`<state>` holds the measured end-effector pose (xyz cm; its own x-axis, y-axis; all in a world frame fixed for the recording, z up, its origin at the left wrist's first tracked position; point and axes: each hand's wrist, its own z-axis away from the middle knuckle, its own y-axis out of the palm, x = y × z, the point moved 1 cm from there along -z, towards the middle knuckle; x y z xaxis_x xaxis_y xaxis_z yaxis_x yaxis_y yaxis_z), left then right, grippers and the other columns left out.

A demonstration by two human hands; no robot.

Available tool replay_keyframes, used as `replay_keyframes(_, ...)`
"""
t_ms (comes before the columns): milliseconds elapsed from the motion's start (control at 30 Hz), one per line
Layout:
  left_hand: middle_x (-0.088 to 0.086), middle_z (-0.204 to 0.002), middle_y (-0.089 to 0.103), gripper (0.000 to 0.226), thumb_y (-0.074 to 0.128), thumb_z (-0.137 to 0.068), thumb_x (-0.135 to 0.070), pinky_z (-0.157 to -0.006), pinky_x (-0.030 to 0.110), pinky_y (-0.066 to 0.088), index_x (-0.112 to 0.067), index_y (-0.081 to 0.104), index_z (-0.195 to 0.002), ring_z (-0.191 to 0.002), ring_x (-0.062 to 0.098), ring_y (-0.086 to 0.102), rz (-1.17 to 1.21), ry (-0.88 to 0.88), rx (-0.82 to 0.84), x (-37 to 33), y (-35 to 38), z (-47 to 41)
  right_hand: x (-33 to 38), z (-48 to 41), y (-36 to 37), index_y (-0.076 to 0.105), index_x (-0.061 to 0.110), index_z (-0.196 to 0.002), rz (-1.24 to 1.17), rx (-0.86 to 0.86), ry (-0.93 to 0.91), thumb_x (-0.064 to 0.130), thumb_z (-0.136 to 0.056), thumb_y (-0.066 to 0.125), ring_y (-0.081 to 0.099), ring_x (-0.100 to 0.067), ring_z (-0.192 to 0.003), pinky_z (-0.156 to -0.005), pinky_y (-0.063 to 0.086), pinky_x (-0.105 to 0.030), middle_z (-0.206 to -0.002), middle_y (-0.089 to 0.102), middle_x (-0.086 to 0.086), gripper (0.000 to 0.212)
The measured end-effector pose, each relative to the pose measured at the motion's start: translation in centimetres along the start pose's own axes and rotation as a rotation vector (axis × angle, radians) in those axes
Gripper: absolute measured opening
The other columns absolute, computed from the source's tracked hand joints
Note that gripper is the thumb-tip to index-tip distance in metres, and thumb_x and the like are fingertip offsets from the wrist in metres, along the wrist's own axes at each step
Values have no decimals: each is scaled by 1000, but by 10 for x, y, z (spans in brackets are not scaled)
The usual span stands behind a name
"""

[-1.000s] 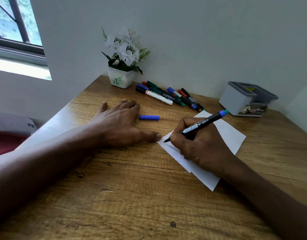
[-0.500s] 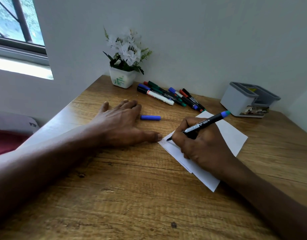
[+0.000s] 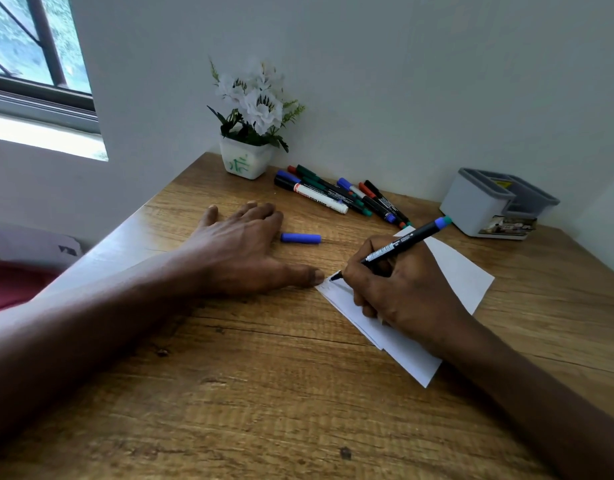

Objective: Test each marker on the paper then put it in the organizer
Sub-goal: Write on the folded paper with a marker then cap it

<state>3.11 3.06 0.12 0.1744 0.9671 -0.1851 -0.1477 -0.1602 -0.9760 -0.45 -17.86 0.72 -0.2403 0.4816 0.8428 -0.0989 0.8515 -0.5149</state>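
Step in hand: testing. Right hand [image 3: 402, 299], grip pinching marker [image 3: 400, 246], tip on paper [image 3: 464, 275] beneath. Left hand [image 3: 243, 251] spread flat on tabletop [image 3: 264, 393], thumb at paper edge. Beyond grip: blue cap [image 3: 301, 238], marker pile [image 3: 340, 195], organizer [image 3: 478, 206]. Next, likely: recapping.

Two bare forearms, no sleeves, left hand [image 3: 243, 251], right hand [image 3: 402, 289]
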Motion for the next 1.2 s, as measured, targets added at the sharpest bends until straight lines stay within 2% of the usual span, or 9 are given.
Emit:
replay_keyframes(167, -6, -168, 8, 122, 33, -60, -96, -122, 58, 7, -26, 16, -158, -154, 13, 6, -4, -4, -3, -1, 1, 0, -2, 1, -3, 63, 3, -77, -5, -5, -2, 16, -87, 69, 60, -14, -45, -41, 44, -19, -55, 65, -5, 18)
replay_keyframes(300, -6, -168, 7, 119, 37, -64, -95, -122, 58, 5, -26, 16, -158, -154, 13, 4, 1, -4, -7, -1, 1, 0, -4, 1, -1, 64, 4, -79, -29, 8, 5, 16, -88, 69, 60, -13, -46, -42, 43, -18, -55, 65, -4, 15)
replay_keyframes(433, -6, -168, 7, 117, 38, -65, -94, -123, 58, 5, -26, 16, -158, -154, 13, 5, 2, -4, -10, -2, 1, 0, -6, 0, -3, 65, 7, -77, -78, -93, -5, 16, -90, 67, 62, -13, -48, -43, 44, -17, -58, 68, -5, 15)
replay_keyframes(500, -6, -168, 6, 118, 38, -65, -94, -123, 58, 4, -26, 15, -158, -154, 13, 4, 1, -5, -5, -2, 1, 0, -4, -2, -4, 65, 7, -77, -32, -53, -10, 18, -89, 67, 63, -11, -50, -46, 45, -17, -59, 69, -5, 17)
replay_keyframes(600, -6, -168, 6, 121, 36, -63, -95, -123, 58, 4, -25, 14, -159, -154, 13, 4, 5, -10, -8, -1, 1, 1, -2, -5, -3, 65, 10, -72, 107, 2, -65, 23, -83, 69, 62, -10, -48, -51, 48, -25, -56, 67, -4, 17)
replay_keyframes(667, -6, -168, 5, 122, 35, -61, -96, -123, 58, 4, -25, 14, -159, -154, 13, 4, 7, -8, -6, 0, 1, 0, -5, -6, -3, 65, 10, -72, 100, -21, -76, 22, -83, 70, 60, -11, -46, -52, 48, -27, -54, 65, -3, 17)
replay_keyframes(933, -6, -168, 5, 121, 36, -62, -96, -123, 58, 4, -27, 14, -159, -154, 13, 3, 4, -11, -5, 1, 2, -1, -5, -6, -4, 63, 8, -73, 63, 1, -64, 18, -86, 69, 59, -9, -44, -46, 45, -19, -53, 64, -2, 18)
replay_keyframes(1200, -7, -168, 4, 126, 31, -56, -97, -123, 58, 4, -27, 12, -159, -154, 13, 3, 6, -7, 7, 1, 2, -1, -5, -5, -6, 62, 5, -74, -18, 4, -47, 14, -88, 68, 58, -12, -44, -44, 43, -17, -54, 63, -4, 18)
